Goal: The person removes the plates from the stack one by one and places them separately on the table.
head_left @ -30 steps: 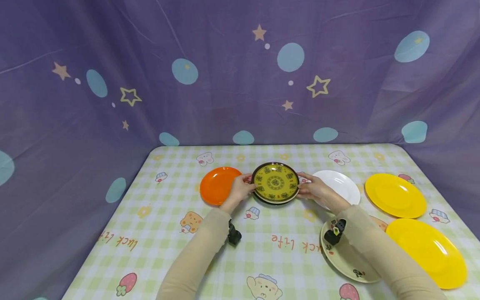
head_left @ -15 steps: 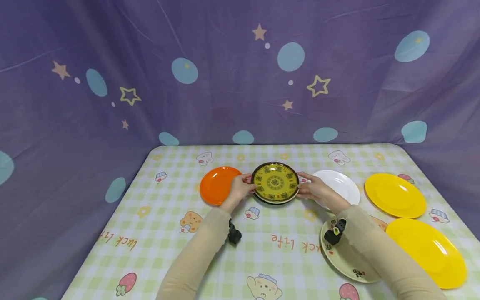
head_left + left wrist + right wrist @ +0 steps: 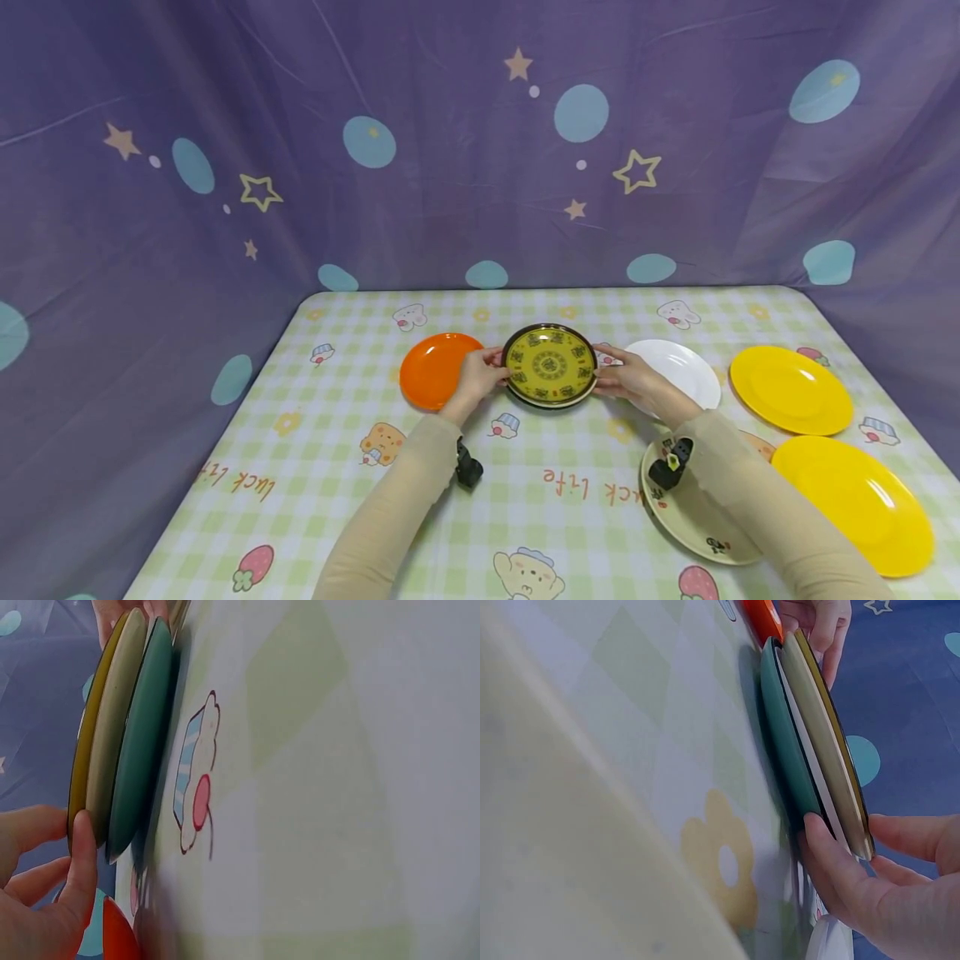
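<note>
A stack of plates stands at the table's back middle between both hands. On top is a mustard-yellow plate with a dark rim and dark printed figures. In the left wrist view, a cream layer shows under it and a green plate lies lowest, close over the cloth. My left hand pinches the left rim near the top between thumb and fingers. From the right, my right hand grips the stack, one finger at the top rim and the thumb against the lower plates.
An orange plate lies just left of the stack, partly behind the left hand. To the right are a white plate, two yellow plates and a cream plate under the right forearm. A purple curtain hangs behind the table.
</note>
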A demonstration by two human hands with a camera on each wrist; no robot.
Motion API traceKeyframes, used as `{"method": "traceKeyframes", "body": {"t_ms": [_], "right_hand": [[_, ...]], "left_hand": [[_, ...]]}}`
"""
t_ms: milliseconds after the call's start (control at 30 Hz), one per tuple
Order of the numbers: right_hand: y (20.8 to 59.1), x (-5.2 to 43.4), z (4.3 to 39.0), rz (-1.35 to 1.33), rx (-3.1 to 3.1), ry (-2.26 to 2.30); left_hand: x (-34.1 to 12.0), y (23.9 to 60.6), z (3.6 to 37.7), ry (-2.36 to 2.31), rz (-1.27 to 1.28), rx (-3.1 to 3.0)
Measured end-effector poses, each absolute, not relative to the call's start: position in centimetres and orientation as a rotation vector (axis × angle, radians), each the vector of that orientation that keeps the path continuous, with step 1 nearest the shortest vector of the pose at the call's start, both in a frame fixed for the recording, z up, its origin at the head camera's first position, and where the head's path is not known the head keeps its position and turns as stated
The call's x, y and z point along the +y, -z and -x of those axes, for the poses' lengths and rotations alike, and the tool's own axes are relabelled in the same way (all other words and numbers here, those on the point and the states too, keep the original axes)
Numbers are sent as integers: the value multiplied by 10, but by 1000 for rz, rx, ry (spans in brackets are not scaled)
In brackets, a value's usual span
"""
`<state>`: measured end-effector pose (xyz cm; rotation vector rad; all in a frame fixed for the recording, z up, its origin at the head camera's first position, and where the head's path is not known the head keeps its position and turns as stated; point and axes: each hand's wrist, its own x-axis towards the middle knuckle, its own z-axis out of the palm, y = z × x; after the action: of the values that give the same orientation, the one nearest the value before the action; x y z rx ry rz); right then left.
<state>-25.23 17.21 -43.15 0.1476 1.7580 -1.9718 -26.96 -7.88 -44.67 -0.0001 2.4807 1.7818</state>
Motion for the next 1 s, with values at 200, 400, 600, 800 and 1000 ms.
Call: {"method": "traceKeyframes", "body": {"t_ms": [200,400,600,800,1000], "right_hand": [[433,174,254,-142,1741,1987],[433,174,253,-122,1744,1988],[434,174,252,-116,1742,1993],[436,174,253,-97,1752,1992],[437,174,254,-90,1760,1997]], "left_hand": [[-80,445,269,-1785,12,2474],[-80,443,268,-1784,47,2459],[-83,444,268,-1799,53,2460],[-85,443,264,-1878,76,2390],[-87,441,262,-1897,83,2355]]}}
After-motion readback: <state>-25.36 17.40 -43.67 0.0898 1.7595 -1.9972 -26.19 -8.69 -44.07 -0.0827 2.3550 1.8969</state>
